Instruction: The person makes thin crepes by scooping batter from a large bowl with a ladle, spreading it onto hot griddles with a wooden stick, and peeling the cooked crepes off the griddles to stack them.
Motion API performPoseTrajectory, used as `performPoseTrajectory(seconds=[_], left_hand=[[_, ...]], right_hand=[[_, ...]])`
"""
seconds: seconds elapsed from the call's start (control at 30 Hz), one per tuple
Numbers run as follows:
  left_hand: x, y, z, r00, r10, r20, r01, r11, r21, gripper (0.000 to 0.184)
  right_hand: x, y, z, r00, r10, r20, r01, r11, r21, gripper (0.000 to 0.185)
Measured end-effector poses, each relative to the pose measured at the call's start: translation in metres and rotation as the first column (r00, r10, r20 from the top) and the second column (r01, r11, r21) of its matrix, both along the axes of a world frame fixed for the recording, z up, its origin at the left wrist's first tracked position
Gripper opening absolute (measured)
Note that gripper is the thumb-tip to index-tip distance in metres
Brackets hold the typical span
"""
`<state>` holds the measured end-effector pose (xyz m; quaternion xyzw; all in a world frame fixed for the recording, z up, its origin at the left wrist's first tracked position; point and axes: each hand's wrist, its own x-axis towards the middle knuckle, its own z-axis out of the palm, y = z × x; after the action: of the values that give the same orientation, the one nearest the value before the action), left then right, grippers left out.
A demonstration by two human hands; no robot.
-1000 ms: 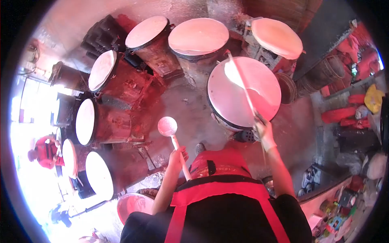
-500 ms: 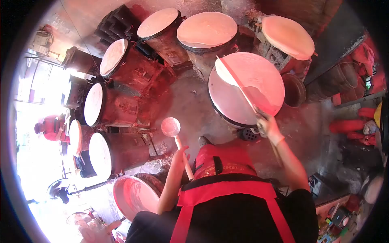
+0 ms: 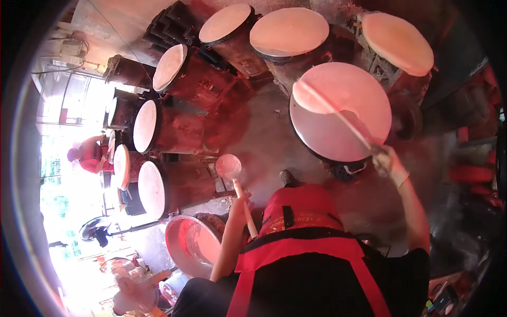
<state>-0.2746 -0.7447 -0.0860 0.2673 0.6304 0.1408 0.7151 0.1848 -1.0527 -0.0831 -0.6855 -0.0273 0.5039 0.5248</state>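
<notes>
My left hand (image 3: 241, 203) is closed round the wooden handle of a ladle (image 3: 229, 166), whose round bowl points away from me. On the right, my right hand (image 3: 390, 160) grips one end of a long stick (image 3: 338, 113). The stick lies slantwise over a large round griddle (image 3: 317, 132), its far end at the upper left of the surface. Pale batter (image 3: 348, 87) covers the upper and right part of this griddle, with an uneven edge; the lower left part is bare.
Several drum stoves with round pale tops, such as one (image 3: 289, 33) at the back, curve round to the left. A large basin (image 3: 193, 238) stands at my lower left. Another person (image 3: 91, 154) is at the far left. A fan (image 3: 96, 231) stands below that person.
The view has turned, so the stoves appear farther right. The stick has swung across the griddle, and the batter's edge has changed shape. Both hands keep their holds.
</notes>
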Motion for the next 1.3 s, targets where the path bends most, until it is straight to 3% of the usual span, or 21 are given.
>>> performPoseTrajectory(seconds=[0.03,0.07,0.13,0.2,0.23,0.33,0.37,0.4,0.43,0.53,0.57,0.67,0.73,0.77,0.87,0.93,0.97,1.0,1.07,1.1,1.3], left_hand=[[0.01,-0.012,0.019,1.0,0.013,-0.015,-0.013,1.0,0.025,0.017],[0.013,-0.018,0.031,0.999,0.023,-0.029,-0.022,0.999,0.049,0.016],[-0.003,-0.007,0.012,1.0,0.01,-0.027,-0.011,0.999,-0.041,0.016],[-0.006,-0.003,0.015,0.999,-0.041,-0.035,0.039,0.998,-0.044,0.016],[0.002,-0.013,0.036,0.988,-0.146,-0.04,0.15,0.982,0.118,0.017],[-0.009,-0.004,0.03,0.884,-0.466,0.029,0.398,0.785,0.475,0.017],[-0.004,0.015,0.023,0.96,-0.274,0.056,0.262,0.951,0.166,0.016],[0.0,0.026,0.021,0.947,-0.319,0.042,0.309,0.937,0.163,0.015],[0.003,0.034,0.019,0.929,-0.368,0.026,0.36,0.919,0.161,0.014],[0.017,0.077,0.013,0.903,-0.429,0.03,0.426,0.902,0.066,0.015],[0.02,0.092,0.009,0.903,-0.428,0.039,0.428,0.904,0.014,0.015],[0.024,0.132,0.009,0.868,-0.496,0.016,0.496,0.868,-0.003,0.019],[0.013,0.174,-0.018,0.82,-0.572,0.041,0.572,0.82,0.002,0.02],[0.005,0.189,-0.021,0.813,-0.58,0.051,0.58,0.814,0.002,0.02],[-0.02,0.233,-0.025,0.807,-0.587,0.07,0.588,0.809,-0.003,0.021],[-0.051,0.26,-0.03,0.811,-0.582,0.056,0.584,0.811,-0.025,0.022],[-0.065,0.266,-0.025,0.84,-0.541,0.043,0.542,0.84,-0.005,0.025],[-0.082,0.271,-0.018,0.872,-0.483,0.077,0.485,0.875,0.001,0.025],[-0.096,0.271,0.02,0.93,-0.367,0.017,0.367,0.927,-0.07,0.024],[-0.127,0.289,-0.016,0.933,-0.347,0.099,0.352,0.935,-0.037,0.022],[-0.204,0.321,-0.033,0.942,-0.309,0.133,0.319,0.946,-0.06,0.016]], right_hand=[[0.021,-0.004,-0.044,0.985,-0.038,0.166,0.016,0.991,0.13,0.052],[0.036,0.008,-0.047,0.981,-0.145,0.129,0.14,0.989,0.047,0.051],[0.034,0.043,-0.002,0.962,-0.254,0.098,0.25,0.967,0.05,0.05],[0.017,0.036,-0.005,0.993,0.017,0.12,-0.025,0.998,0.062,0.043],[0.004,0.034,0.0,0.98,0.146,0.138,-0.157,0.985,0.068,0.043],[-0.04,-0.019,0.008,0.993,0.086,-0.076,-0.075,0.988,0.136,0.043],[-0.051,-0.031,0.007,0.999,0.037,-0.036,-0.032,0.99,0.137,0.043],[-0.063,-0.042,0.007,1.0,-0.017,0.001,0.016,0.99,0.137,0.043],[-0.065,-0.049,-0.064,0.964,-0.123,0.235,0.079,0.979,0.187,0.041],[-0.112,-0.003,0.002,0.913,-0.388,0.129,0.358,0.911,0.204,0.04],[-0.128,0.0,0.005,0.943,-0.288,0.168,0.278,0.957,0.083,0.039],[-0.2,-0.04,-0.056,0.951,-0.301,0.063,0.261,0.899,0.351,0.045],[-0.265,-0.078,-0.072,0.916,-0.4,0.021,0.394,0.91,0.125,0.051],[-0.3,-0.077,-0.085,0.865,-0.501,-0.003,0.487,0.84,0.238,0.052],[-0.339,0.02,-0.135,0.717,-0.666,-0.206,0.687,0.624,0.373,0.05],[-0.322,0.164,-0.108,0.651,-0.603,-0.46,0.744,0.391,0.542,0.042],[-0.314,0.246,-0.049,0.514,-0.813,-0.273,0.856,0.467,0.221,0.04],[-0.292,0.298,-0.089,0.604,-0.797,-0.018,0.704,0.522,0.481,0.04],[-0.233,0.399,-0.106,0.401,-0.834,0.378,0.607,0.551,0.573,0.037],[-0.203,0.449,-0.113,0.237,-0.806,0.543,0.582,0.565,0.585,0.037],[-0.166,0.533,-0.115,0.141,-0.891,0.432,0.878,0.314,0.362,0.036]])
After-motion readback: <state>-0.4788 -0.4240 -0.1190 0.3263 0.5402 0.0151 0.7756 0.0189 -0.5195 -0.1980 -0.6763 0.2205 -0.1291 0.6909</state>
